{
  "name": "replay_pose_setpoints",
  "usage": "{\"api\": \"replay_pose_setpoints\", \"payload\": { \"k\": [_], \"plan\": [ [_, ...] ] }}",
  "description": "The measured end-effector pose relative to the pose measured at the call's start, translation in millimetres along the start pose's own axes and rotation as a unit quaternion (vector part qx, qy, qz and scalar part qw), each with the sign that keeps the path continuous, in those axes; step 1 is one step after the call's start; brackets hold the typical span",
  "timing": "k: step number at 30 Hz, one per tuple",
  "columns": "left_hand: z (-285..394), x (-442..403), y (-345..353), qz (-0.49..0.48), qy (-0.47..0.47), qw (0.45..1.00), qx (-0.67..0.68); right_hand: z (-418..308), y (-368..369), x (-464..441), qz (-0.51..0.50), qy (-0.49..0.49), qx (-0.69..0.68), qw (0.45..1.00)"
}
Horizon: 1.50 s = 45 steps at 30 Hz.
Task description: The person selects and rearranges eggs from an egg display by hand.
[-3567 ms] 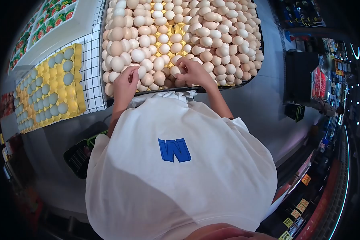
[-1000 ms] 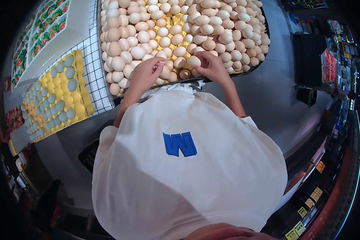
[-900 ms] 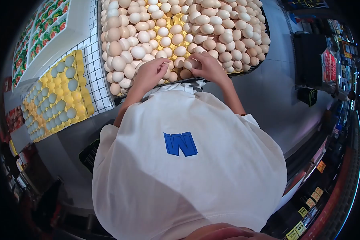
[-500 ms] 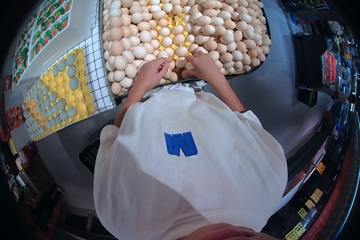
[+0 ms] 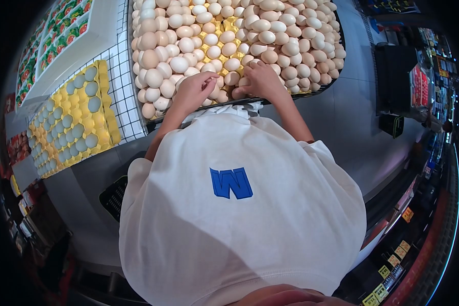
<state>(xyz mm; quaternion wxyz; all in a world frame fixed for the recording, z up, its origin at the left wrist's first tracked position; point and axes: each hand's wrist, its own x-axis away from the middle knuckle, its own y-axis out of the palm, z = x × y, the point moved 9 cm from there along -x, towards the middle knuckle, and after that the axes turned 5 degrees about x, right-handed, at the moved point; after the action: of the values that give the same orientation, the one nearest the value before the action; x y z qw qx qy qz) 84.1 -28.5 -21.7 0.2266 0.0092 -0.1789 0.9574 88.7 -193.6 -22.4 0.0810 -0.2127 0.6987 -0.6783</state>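
A heap of brown and cream eggs (image 5: 270, 37) fills a large black-rimmed bin in front of me, with yellow egg-tray cups (image 5: 222, 53) showing through the middle. At the bin's near edge, my right hand (image 5: 262, 81) curls over an egg (image 5: 244, 81), its fingers on the far side and the thumb low on the near side. To its left, my left hand (image 5: 194, 92) rests above the eggs with fingers bent in and drawn together. Whatever lies inside those fingers, if anything, is hidden. A few eggs sit in the gap between the two hands.
Left of the bin stands a white wire grid (image 5: 130, 97). Beyond it, a yellow tray (image 5: 79, 109) holds pale bluish eggs, and white boxes (image 5: 69, 43) with red and green print lie farther up. A dark crate (image 5: 115, 196) is low at my left. Shelves with price tags (image 5: 392, 260) line the right.
My right hand has shifted slightly, its fingers reaching a little differently around the egg. My left hand stays almost still, and the view has moved very slightly.
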Motion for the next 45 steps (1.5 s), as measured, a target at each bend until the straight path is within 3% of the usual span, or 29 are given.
{"api": "replay_pose_setpoints", "payload": {
  "k": [7,12,17,23,25,30,33,40,45],
  "plan": [
    [-0.8,-1.1,-0.1,0.000,-0.001,1.000,0.007,-1.0,-6.6,3.0,-0.018,-0.066,-0.125,0.990],
    [-3.6,0.6,-3.7,0.028,-0.012,0.999,0.041,-2.3,5.6,2.5,-0.040,-0.059,-0.135,0.988],
    [-7.7,1.9,-24.1,0.136,0.024,0.985,0.106,-7.3,-2.7,3.1,-0.085,-0.041,-0.127,0.987],
    [-7.0,5.0,-27.2,0.158,0.050,0.976,0.144,-9.9,-7.2,2.4,-0.069,-0.043,-0.122,0.989],
    [-11.6,5.2,-30.3,0.169,0.047,0.975,0.137,-13.2,-9.3,-4.2,0.026,-0.084,-0.137,0.987],
    [-22.9,6.6,-37.5,0.193,0.033,0.967,0.164,-59.8,-3.2,-21.5,0.017,-0.132,-0.171,0.976],
    [-22.4,9.3,-40.6,0.202,0.024,0.962,0.182,-78.8,14.4,-31.6,-0.050,-0.100,-0.103,0.988],
    [-25.6,5.3,-36.8,0.194,0.015,0.962,0.193,-86.6,22.8,-39.8,-0.040,-0.044,-0.086,0.995],
    [-26.3,4.8,-37.4,0.194,0.008,0.960,0.203,-75.0,16.0,-35.2,-0.013,-0.033,-0.193,0.981]
  ]
}}
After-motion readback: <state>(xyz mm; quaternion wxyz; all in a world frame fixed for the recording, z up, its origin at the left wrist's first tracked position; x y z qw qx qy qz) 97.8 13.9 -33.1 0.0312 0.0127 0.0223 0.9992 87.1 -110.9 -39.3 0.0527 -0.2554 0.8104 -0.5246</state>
